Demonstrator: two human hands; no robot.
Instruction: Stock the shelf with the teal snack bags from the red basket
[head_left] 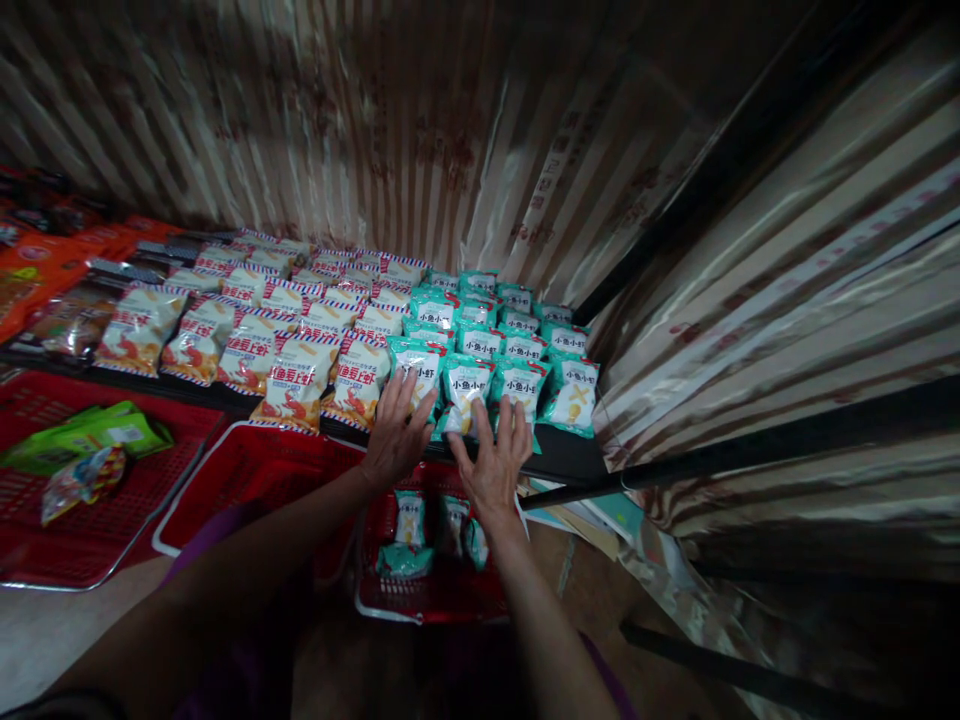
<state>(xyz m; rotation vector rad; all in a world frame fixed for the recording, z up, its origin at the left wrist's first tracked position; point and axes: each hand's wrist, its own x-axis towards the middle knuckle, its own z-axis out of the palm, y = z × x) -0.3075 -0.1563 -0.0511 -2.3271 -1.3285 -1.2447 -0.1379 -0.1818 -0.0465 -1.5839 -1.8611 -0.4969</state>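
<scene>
Teal snack bags stand in rows at the right end of a black shelf. My left hand, fingers spread, rests against the front-left teal bag. My right hand has its fingers apart and touches the lower fronts of the two middle front bags, one of them this bag. Neither hand is wrapped round a bag. Below my hands, a red basket holds several teal bags.
White and orange snack bags fill the shelf's middle, with orange packs far left. Another red basket sits beside the first; a further basket holds green packs. Black rack bars and striped sheeting stand right.
</scene>
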